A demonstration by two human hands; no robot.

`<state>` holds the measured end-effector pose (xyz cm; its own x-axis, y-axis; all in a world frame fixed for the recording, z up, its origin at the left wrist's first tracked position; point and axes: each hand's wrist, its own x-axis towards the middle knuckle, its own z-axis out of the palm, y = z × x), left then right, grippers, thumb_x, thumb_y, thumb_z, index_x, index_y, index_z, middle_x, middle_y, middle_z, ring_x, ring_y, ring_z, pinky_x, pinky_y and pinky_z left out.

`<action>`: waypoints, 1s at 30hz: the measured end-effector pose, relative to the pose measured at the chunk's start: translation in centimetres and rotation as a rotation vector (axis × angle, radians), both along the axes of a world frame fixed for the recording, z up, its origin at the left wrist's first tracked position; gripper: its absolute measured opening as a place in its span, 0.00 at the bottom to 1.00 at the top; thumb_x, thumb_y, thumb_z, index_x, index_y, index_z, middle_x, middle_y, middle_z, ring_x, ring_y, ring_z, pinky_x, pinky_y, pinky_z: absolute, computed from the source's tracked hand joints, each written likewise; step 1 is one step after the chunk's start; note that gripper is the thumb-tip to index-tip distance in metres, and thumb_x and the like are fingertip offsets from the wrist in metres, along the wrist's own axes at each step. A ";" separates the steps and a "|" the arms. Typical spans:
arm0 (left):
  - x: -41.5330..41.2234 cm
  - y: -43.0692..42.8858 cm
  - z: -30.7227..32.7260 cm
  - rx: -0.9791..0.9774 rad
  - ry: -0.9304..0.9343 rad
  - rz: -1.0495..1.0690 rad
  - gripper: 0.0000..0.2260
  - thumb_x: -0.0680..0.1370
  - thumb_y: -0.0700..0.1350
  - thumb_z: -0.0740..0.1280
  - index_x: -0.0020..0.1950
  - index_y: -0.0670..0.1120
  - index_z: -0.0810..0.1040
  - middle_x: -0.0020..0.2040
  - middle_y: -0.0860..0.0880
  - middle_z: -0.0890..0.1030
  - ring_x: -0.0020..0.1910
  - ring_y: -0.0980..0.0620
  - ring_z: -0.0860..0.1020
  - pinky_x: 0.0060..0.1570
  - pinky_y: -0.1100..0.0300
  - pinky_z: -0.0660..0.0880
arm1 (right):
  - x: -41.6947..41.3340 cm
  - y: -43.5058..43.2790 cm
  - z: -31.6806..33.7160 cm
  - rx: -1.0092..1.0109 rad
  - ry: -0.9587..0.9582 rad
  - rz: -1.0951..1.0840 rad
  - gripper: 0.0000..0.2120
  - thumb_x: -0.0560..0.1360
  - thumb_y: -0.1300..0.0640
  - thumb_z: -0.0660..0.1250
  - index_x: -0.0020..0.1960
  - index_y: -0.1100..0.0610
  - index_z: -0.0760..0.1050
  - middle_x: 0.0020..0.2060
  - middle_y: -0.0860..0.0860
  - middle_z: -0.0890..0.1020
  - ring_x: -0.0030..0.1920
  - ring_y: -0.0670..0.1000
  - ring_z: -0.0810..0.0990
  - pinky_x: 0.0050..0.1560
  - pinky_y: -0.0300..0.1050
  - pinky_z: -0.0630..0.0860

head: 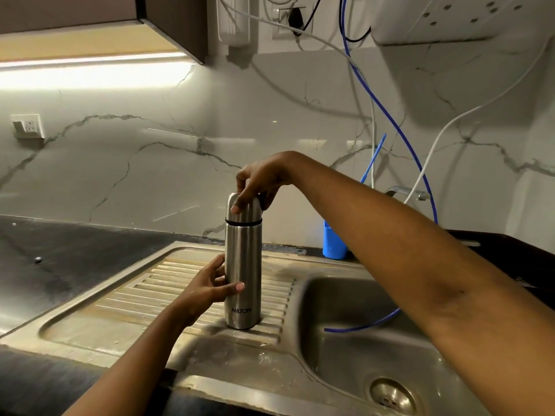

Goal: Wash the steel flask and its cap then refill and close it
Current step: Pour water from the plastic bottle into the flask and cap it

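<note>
The tall brushed-steel flask (242,265) stands upright on the ribbed steel drainboard (144,298), directly between the two hands. The left hand (207,288) grips its lower body from the side, thumb laid across the front and fingers wrapped round the back. The right hand (261,181) comes down from above, its fingers and thumb curled over the domed steel cap (250,212), which sits down to the black band at the neck.

The step looks like a twist of the cap, though one view cannot tell whether it is coming off for the wash or going on to close.

Either way, the left hand should do the anchoring. A firm squeeze low on the body, pressing slightly down, should stop the base from skating or rocking on the ribs beneath it. The right hand should turn about the flask's own upright line, wrist stacked over the cap, so the thread runs true rather than binding. Smooth steel is likely slippery if wet, so short re-gripped turns suit better than one long wrench.

The steel sink basin (354,310) lies under the right forearm, with a thin blue tube (387,115) trailing into it. A lifted cap should travel clear of that tube.
</note>
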<state>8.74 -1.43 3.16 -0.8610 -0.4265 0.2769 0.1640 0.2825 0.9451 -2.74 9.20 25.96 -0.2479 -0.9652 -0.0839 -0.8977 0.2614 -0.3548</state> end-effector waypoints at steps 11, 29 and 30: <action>0.0 0.2 0.0 -0.024 0.008 0.002 0.47 0.49 0.63 0.80 0.65 0.58 0.68 0.58 0.50 0.80 0.55 0.51 0.81 0.48 0.56 0.79 | 1.1 0.3 -0.9 -0.370 0.638 -0.327 0.37 0.71 0.25 0.46 0.44 0.57 0.75 0.38 0.55 0.77 0.46 0.53 0.78 0.52 0.45 0.72; 0.0 0.2 0.4 -0.040 -0.008 -0.014 0.46 0.48 0.65 0.80 0.64 0.61 0.67 0.58 0.54 0.79 0.55 0.53 0.79 0.48 0.56 0.78 | 0.9 0.3 -2.1 -0.393 0.359 -0.225 0.33 0.73 0.29 0.50 0.57 0.55 0.73 0.52 0.56 0.78 0.50 0.54 0.76 0.43 0.45 0.71; 0.0 0.2 0.4 -0.042 -0.011 -0.016 0.47 0.48 0.64 0.80 0.64 0.60 0.67 0.58 0.54 0.78 0.55 0.52 0.79 0.48 0.56 0.78 | 0.2 0.8 -1.6 -0.278 0.136 -0.127 0.30 0.75 0.34 0.55 0.66 0.55 0.68 0.59 0.57 0.75 0.57 0.55 0.75 0.47 0.48 0.75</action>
